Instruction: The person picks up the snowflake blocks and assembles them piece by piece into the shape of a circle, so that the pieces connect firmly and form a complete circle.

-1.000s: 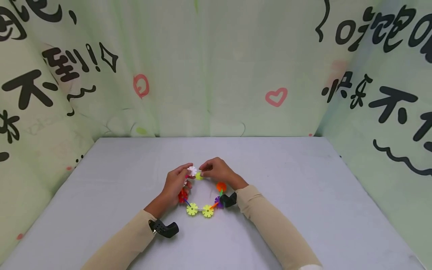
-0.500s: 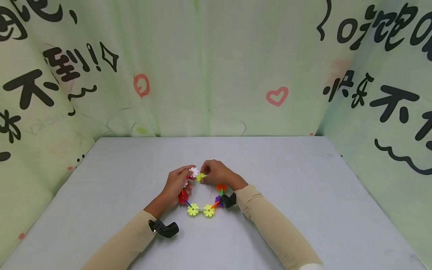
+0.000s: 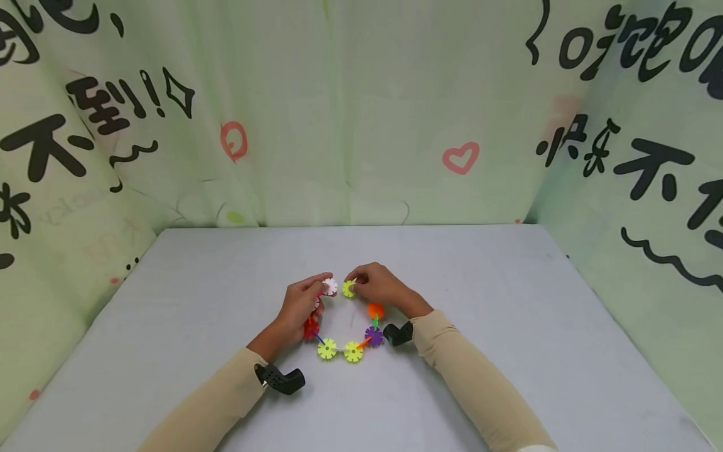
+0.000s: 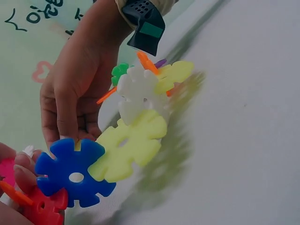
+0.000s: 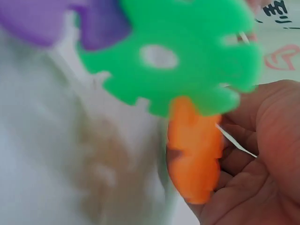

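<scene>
A curved chain of notched plastic snowflake discs lies between my hands in the head view. My left hand point(image 3: 302, 301) grips its left end, with a white snowflake disc point(image 3: 330, 287) at the fingertips and a red disc point(image 3: 311, 328) below. Across a small gap, my right hand point(image 3: 381, 285) pinches a yellow snowflake disc point(image 3: 349, 289) between thumb and fingers. Beneath the right hand sits an orange disc point(image 3: 376, 310), joined to a green disc point(image 5: 164, 56) and then a purple disc point(image 3: 374, 337). In the right wrist view the orange disc overlaps the palm.
Two yellow discs point(image 3: 353, 352) form the near side of the chain, and a blue disc point(image 4: 75, 173) links them to the red one. The white tabletop point(image 3: 226, 270) extends around the hands. A printed curtain point(image 3: 350, 125) hangs behind it.
The yellow disc in my right hand has moved right, away from the white disc, opening a gap. My left hand keeps its hold and has shifted slightly right.
</scene>
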Demonstrator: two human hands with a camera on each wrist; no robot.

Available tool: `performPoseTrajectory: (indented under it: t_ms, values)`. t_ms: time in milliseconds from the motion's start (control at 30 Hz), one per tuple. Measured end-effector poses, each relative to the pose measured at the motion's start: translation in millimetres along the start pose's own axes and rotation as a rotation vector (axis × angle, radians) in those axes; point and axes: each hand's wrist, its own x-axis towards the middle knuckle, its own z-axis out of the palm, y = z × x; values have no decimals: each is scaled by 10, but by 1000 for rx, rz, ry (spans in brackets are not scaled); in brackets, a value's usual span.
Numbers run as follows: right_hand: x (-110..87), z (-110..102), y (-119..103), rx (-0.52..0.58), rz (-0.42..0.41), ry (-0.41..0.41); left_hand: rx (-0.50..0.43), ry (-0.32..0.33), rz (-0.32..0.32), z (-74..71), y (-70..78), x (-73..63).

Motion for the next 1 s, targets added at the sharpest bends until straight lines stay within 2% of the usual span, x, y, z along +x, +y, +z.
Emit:
performPoseTrajectory:
  t_ms: [100,500,667,867,1000]
  values:
    - [-44,-44,28,22,-6,21,-13,-11,-2,41,-6,3]
    - [-196,-162,46,266,-48,74,-56,-43,-23,150,-19,16]
    - [-232,-187,35,312,-53,103,-46,-76,-45,196,8,22]
    - [-218,-157,66,387,-45,98,-43,-99,-47,230,20,32]
    - [-227,-146,51,387,-59,117,-66,-118,-65,237,36,30]
